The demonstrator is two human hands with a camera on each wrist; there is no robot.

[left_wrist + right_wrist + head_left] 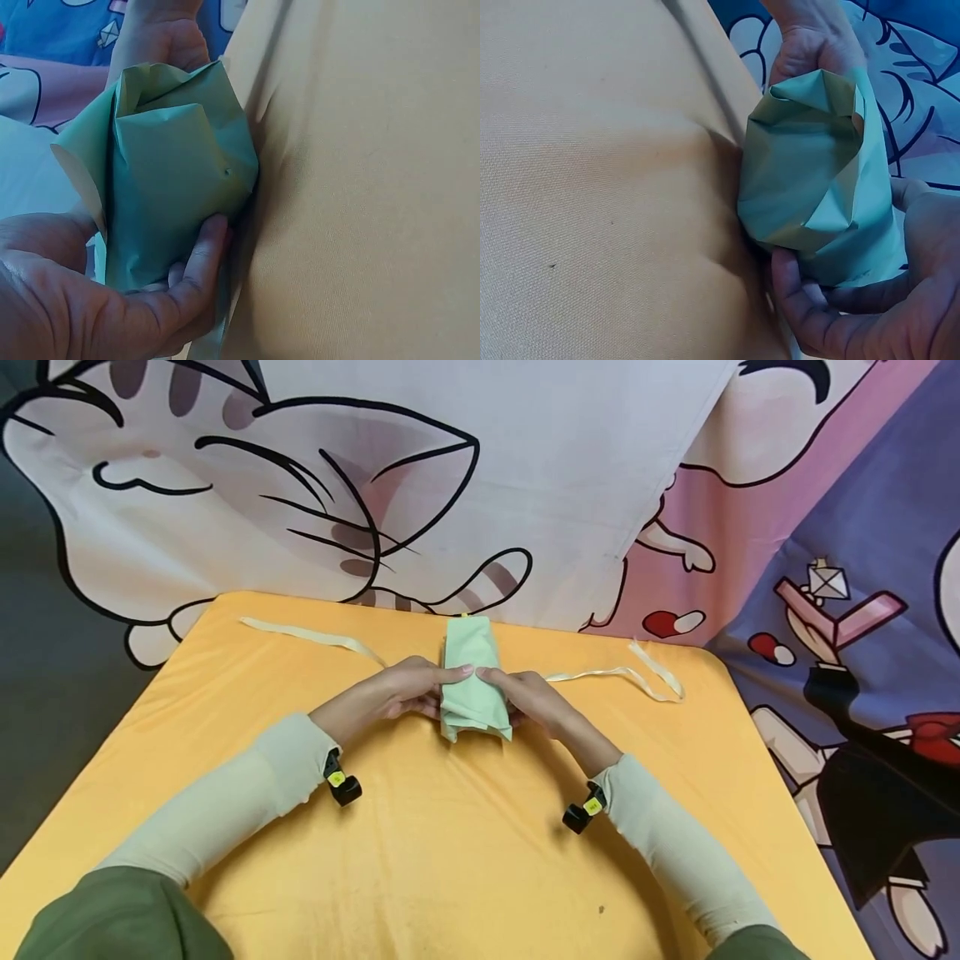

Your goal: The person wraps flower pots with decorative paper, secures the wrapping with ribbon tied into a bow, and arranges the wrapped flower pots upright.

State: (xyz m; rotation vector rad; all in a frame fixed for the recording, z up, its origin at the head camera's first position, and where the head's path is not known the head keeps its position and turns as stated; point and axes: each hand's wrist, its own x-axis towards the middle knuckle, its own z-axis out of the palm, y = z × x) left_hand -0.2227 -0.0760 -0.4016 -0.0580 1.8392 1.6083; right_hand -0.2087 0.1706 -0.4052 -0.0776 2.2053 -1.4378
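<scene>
A parcel wrapped in light green paper (471,693) lies at the far middle of the table, its long side pointing away from me. My left hand (411,685) grips its left side, thumb on top and fingers curled at the lower edge. From the right, my right hand (534,695) holds it the same way, the two thumb tips close together on top. The near end of the wrapping (169,150) shows loose, creased folds in the left wrist view. In the right wrist view the end folds (802,165) stand partly open. Whatever is inside the paper is hidden.
A pale ribbon (307,633) stretches out left of the parcel, and another ribbon length (630,672) curls on the right. Both lie on the yellow-covered table (450,860). Behind the table hangs a cloth printed with a cartoon cat (570,485).
</scene>
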